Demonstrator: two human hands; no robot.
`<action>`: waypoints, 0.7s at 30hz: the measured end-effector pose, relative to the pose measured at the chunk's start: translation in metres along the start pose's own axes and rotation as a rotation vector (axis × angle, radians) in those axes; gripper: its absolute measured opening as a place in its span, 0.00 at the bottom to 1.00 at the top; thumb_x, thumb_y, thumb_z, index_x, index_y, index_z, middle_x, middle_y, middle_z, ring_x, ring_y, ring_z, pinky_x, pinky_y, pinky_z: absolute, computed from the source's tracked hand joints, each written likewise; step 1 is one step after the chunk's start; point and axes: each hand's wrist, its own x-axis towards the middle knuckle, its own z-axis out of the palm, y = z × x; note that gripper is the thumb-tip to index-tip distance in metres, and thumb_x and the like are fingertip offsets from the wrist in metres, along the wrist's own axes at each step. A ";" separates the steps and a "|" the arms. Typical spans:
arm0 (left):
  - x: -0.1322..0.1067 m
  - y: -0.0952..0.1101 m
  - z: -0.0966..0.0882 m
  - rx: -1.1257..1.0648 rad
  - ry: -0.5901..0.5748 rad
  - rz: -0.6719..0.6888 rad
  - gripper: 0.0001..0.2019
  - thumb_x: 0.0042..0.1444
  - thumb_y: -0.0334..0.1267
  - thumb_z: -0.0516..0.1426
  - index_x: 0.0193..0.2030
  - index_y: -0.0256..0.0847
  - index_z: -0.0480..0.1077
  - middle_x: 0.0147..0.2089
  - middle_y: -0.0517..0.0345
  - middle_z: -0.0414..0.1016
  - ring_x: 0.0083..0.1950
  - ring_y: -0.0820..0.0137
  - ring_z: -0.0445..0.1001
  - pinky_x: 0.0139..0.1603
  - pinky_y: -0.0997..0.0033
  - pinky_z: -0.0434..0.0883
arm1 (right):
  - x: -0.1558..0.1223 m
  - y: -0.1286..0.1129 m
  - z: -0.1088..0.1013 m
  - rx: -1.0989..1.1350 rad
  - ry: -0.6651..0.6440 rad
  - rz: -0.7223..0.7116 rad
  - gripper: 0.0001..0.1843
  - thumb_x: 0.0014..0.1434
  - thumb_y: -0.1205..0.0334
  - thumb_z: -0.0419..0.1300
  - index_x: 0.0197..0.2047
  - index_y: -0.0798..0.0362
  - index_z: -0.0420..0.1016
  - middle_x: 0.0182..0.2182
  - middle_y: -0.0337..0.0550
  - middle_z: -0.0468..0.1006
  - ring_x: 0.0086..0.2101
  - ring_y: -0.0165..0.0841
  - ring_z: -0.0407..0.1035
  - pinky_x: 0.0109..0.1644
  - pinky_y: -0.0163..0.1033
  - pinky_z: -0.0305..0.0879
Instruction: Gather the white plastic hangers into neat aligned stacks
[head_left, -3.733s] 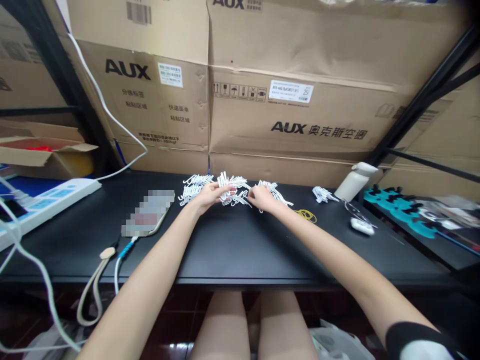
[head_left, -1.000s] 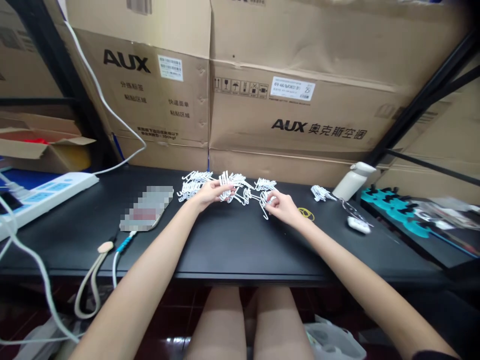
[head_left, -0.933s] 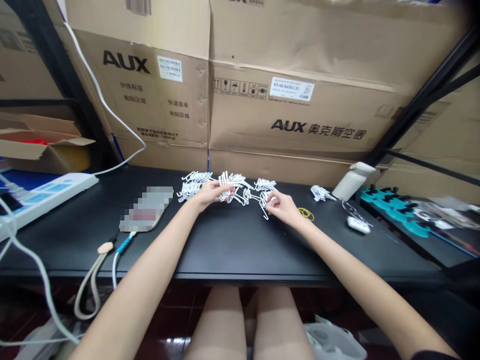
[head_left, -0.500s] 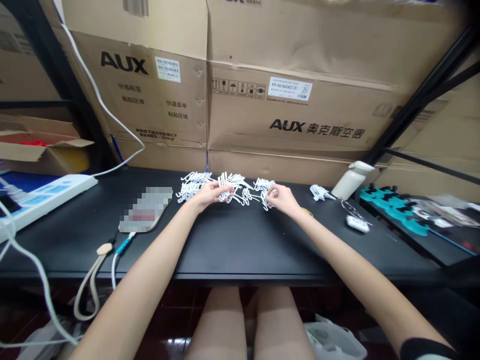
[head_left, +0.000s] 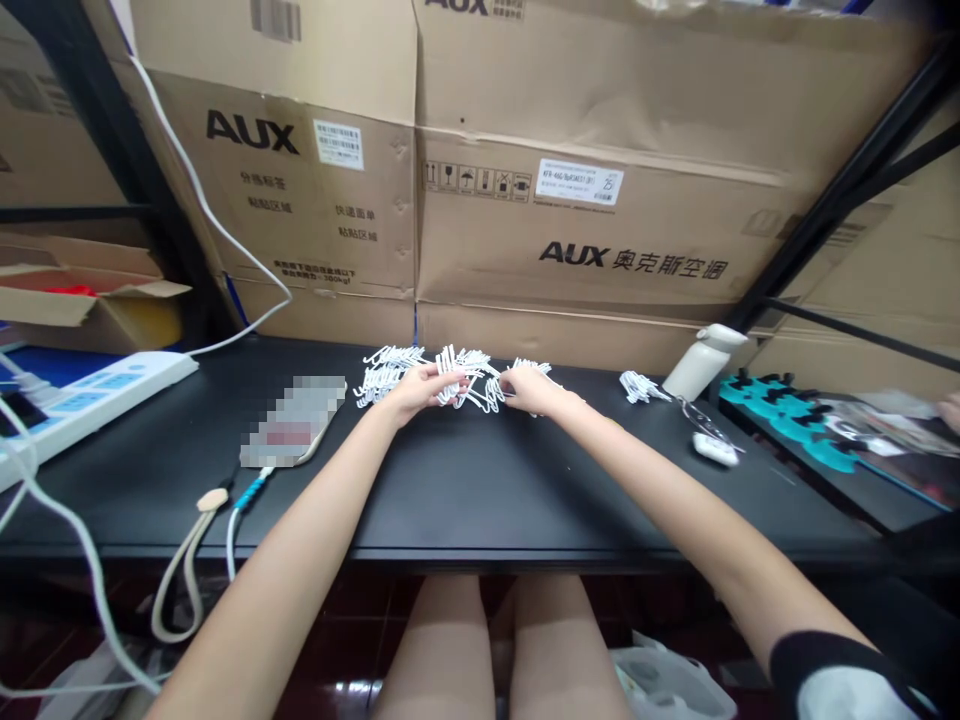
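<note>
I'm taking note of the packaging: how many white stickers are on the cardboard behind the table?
2. One sticker is just right of the large left-hand AUX print; the other sticker is right of the handling symbols. More may be outside the picture.

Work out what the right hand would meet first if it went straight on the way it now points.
Most likely the white hooks between the right hand and the left hand; depth is unclear, so the right hand may already touch them.

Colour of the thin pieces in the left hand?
White: the thin pieces in the left hand show best in the head view.
</note>
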 end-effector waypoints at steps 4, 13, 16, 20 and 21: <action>-0.001 0.002 0.000 -0.007 0.006 -0.004 0.21 0.40 0.46 0.70 0.39 0.36 0.77 0.44 0.46 0.80 0.46 0.62 0.78 0.40 0.68 0.74 | 0.014 -0.005 0.001 0.033 -0.009 -0.024 0.07 0.46 0.76 0.59 0.26 0.55 0.75 0.28 0.43 0.80 0.29 0.31 0.72 0.34 0.31 0.60; 0.005 -0.004 -0.006 -0.060 0.033 0.034 0.20 0.41 0.46 0.70 0.39 0.36 0.76 0.44 0.46 0.80 0.45 0.64 0.78 0.42 0.67 0.74 | 0.028 -0.007 -0.019 0.081 0.017 -0.067 0.08 0.45 0.76 0.59 0.28 0.57 0.77 0.29 0.43 0.80 0.30 0.30 0.72 0.34 0.31 0.62; 0.005 -0.003 -0.006 -0.053 0.028 0.028 0.20 0.41 0.46 0.70 0.39 0.37 0.77 0.44 0.47 0.80 0.46 0.63 0.78 0.42 0.68 0.74 | 0.029 -0.004 -0.026 0.081 0.036 -0.061 0.08 0.45 0.76 0.60 0.27 0.57 0.77 0.29 0.44 0.80 0.30 0.31 0.72 0.34 0.31 0.62; 0.001 0.000 -0.004 -0.023 0.022 0.010 0.20 0.41 0.47 0.69 0.39 0.37 0.77 0.43 0.47 0.80 0.46 0.63 0.77 0.42 0.68 0.73 | 0.025 0.000 -0.034 0.104 0.071 0.009 0.08 0.43 0.78 0.60 0.26 0.57 0.77 0.28 0.44 0.81 0.31 0.32 0.73 0.35 0.32 0.63; 0.001 0.001 -0.004 -0.017 0.024 0.008 0.20 0.41 0.47 0.69 0.39 0.37 0.77 0.44 0.47 0.80 0.46 0.63 0.77 0.43 0.68 0.73 | 0.022 0.001 -0.037 0.115 0.084 0.033 0.08 0.43 0.78 0.61 0.25 0.57 0.76 0.28 0.44 0.80 0.31 0.32 0.73 0.35 0.32 0.64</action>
